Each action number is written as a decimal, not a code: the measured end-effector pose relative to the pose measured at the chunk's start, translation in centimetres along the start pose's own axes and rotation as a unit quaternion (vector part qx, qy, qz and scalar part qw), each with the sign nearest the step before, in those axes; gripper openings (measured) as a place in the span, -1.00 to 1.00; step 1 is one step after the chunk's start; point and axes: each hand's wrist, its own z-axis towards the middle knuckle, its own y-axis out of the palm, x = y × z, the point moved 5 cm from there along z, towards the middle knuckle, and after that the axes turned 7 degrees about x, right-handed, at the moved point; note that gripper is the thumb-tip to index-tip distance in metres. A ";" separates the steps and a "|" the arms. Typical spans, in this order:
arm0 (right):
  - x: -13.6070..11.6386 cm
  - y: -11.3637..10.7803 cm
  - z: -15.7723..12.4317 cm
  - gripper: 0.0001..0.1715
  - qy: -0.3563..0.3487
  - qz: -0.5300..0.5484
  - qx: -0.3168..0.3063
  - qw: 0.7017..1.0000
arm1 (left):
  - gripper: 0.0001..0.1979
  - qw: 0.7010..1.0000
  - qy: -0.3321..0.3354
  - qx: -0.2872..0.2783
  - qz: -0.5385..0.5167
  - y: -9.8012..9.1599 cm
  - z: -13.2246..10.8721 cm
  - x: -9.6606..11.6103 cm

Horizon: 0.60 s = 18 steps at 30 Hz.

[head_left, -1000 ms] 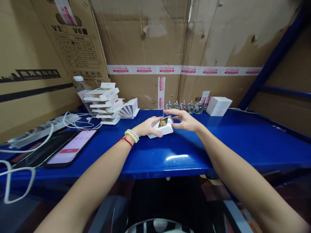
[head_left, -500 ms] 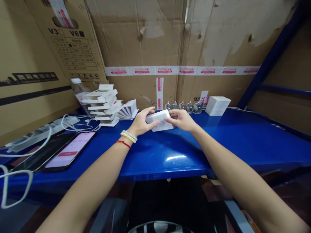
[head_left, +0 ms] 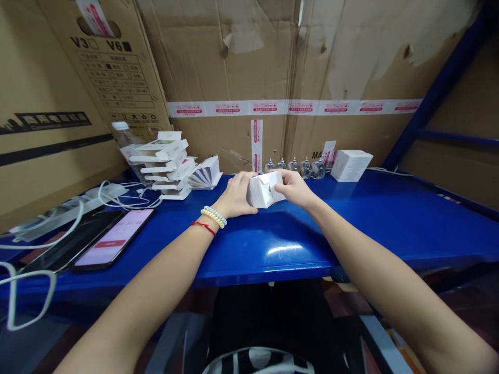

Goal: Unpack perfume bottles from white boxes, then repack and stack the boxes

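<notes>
A small white carton (head_left: pixel 264 189) is held between both hands just above the blue shelf (head_left: pixel 351 228), at its middle. My left hand (head_left: pixel 235 196) grips the carton's left side, fingers curled around it. My right hand (head_left: pixel 295 187) grips the right side, with fingertips at an open flap on top. The left wrist wears a red string and bead bracelets.
A pile of flat white cartons (head_left: pixel 166 163) and a plastic bottle (head_left: pixel 125 140) stand at the back left. Small glass bottles (head_left: pixel 296 167) and a white box (head_left: pixel 350 165) line the back. Two phones (head_left: pixel 99 241), a power strip and white cables lie at left. Cardboard walls surround the shelf.
The carton was turned from lying with its picture side up to standing on end, and both hands shifted slightly toward the back of the shelf.
</notes>
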 end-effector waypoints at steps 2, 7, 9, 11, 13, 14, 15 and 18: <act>-0.3 -0.5 0.1 -0.26 -0.072 -0.058 0.047 0.995 | -0.15 1.000 0.007 0.022 -0.008 0.1 -0.1 -0.3; -2.3 -0.8 -0.9 -0.61 -0.260 -0.201 0.069 0.942 | -0.20 0.994 0.068 0.088 0.002 0.3 -0.1 -0.3; -2.7 -0.8 -1.1 -0.72 -0.281 -0.225 0.047 0.932 | -0.31 0.994 0.074 0.081 0.022 0.3 -0.1 0.0; -2.8 -0.8 -1.2 -0.82 -0.282 -0.236 0.033 0.929 | -0.40 0.995 0.070 0.064 0.040 0.1 0.0 0.3; -2.8 -0.8 -1.2 -0.82 -0.275 -0.236 0.031 0.932 | -0.39 0.996 0.055 0.057 0.042 -0.2 0.0 0.6; -2.7 -0.8 -1.1 -0.74 -0.269 -0.237 0.036 0.933 | -0.34 0.997 0.041 0.059 0.038 -0.4 0.1 0.7; -2.6 -0.8 -1.0 -0.67 -0.262 -0.239 0.043 0.934 | -0.27 0.997 0.026 0.063 0.036 -0.6 0.1 0.6; -2.0 -0.5 -0.6 -0.75 -0.244 -0.253 0.055 0.934 | -0.07 0.997 -0.003 0.063 0.048 -0.7 0.3 0.6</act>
